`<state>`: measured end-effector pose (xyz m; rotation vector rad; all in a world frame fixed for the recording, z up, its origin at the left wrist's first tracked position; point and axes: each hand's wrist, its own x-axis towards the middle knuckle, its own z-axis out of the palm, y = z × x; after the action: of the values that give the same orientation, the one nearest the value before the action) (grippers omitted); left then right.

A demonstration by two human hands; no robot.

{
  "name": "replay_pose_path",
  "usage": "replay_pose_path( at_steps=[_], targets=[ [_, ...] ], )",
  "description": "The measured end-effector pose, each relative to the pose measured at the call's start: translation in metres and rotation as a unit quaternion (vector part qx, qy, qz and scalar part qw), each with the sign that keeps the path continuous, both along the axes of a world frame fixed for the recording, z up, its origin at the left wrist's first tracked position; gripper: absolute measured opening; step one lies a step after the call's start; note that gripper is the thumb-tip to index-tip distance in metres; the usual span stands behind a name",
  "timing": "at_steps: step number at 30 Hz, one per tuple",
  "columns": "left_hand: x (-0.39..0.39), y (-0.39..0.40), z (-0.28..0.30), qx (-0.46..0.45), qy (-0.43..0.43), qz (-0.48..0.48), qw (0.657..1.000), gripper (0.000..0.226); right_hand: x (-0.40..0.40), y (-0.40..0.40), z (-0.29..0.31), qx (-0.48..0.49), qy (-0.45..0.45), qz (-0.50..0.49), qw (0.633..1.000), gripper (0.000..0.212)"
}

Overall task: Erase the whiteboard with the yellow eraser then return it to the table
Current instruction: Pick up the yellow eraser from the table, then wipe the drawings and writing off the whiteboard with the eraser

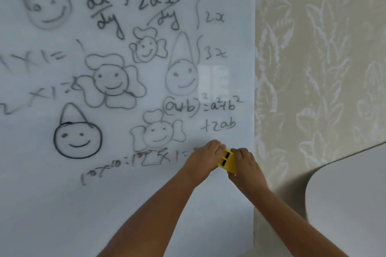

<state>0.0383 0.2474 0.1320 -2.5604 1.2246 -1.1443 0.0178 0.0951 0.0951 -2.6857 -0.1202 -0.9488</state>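
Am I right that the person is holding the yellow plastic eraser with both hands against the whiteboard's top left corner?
Not quite: both the left hand and right hand do hold the yellow plastic eraser, but the head view shows it near the lower right edge of the white whiteboard, not its top left corner.

Both bare forearms were stretched toward one o'clock, the left hand (pixel 205 153) and right hand (pixel 244 161) curled closed side by side.

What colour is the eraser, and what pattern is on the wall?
The eraser is yellow with dark slots; the wall has a beige leaf pattern. Head view shows both.
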Motion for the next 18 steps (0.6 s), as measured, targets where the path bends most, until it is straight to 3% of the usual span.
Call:
replay_pose_path(
  at_steps=[4,7,11,18],
  targets=[
    [-0.011,0.061,0.029,-0.039,-0.047,0.065,0.996,0.068,0.01,0.059,0.035,-0.005,-0.064,0.076,0.995,0.061],
    [-0.024,0.107,0.051,-0.023,-0.068,0.106,0.992,0.069,0.011,0.097,0.056,-0.011,-0.104,0.137,0.985,0.069],
    [-0.045,0.18,0.078,-0.019,-0.095,0.139,0.985,0.063,0.004,0.161,0.082,-0.028,-0.153,0.215,0.964,0.064],
    [-0.089,0.289,0.111,-0.02,-0.18,0.214,0.96,0.072,-0.009,0.24,0.119,0.003,-0.223,0.276,0.935,0.065]
  ],
)
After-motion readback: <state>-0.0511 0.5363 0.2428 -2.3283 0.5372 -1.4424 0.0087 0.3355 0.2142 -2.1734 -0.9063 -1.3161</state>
